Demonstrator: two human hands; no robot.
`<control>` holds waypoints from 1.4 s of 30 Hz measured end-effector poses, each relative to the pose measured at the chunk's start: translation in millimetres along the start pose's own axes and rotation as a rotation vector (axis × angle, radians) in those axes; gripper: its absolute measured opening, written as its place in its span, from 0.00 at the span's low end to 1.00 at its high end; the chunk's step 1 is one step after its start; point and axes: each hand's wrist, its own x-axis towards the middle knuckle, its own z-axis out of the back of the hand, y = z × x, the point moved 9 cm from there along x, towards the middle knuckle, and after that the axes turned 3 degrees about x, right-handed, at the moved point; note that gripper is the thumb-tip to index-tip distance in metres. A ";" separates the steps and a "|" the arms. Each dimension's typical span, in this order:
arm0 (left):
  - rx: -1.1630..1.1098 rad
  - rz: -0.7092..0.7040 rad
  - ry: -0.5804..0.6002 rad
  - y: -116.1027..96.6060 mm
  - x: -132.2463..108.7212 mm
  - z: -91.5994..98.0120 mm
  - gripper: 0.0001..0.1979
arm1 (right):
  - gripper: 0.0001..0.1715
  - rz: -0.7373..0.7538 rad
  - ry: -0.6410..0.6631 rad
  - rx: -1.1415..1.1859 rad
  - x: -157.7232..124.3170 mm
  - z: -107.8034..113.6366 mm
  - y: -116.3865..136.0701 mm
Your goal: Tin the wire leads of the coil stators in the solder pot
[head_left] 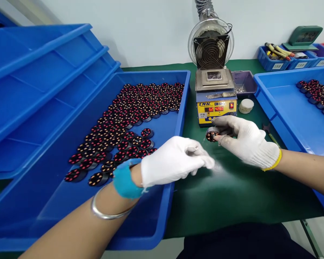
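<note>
One small round stator (pixel 212 134): black ring w/ copper-orange windings showing on its face. It's pinched at the fingertips of the gloved right hand (pixel 245 142), thumb on top, index finger below. It's held clear of the green mat (pixel 232 194) and tilted, wound face turned left & toward the wearer. Pos.: just in front of the yellow solder pot (pixel 216 108), by its lower edge. Right part of rim hidden by fingers.

We wear white knit gloves (pixel 162 167). The glove on our left hand (pixel 175 160) ends in a teal cuff (pixel 124 181); the one on our right hand (pixel 245 142) has a yellow-edged cuff (pixel 272 164). A silver bangle (pixel 108 215) circles the left wrist.
</note>
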 end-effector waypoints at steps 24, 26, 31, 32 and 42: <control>-0.509 -0.215 -0.202 -8.2 -6.1 20.5 0.17 | 0.21 -0.086 -0.075 0.177 7.9 9.9 0.4; -0.513 -0.224 -0.250 -5.6 -1.6 20.9 0.19 | 0.22 -0.072 -0.090 0.141 11.7 14.9 2.5; -0.261 -0.205 -0.074 -11.0 8.2 -7.9 0.17 | 0.22 0.184 -0.166 -0.136 50.2 45.3 26.5; -0.202 -0.205 -0.038 -12.4 8.1 -12.9 0.17 | 0.22 0.241 -0.189 -0.246 63.4 53.3 33.7; 0.055 -0.206 0.083 -12.8 7.0 -28.1 0.20 | 0.23 0.145 -0.298 -0.976 187.7 90.6 51.4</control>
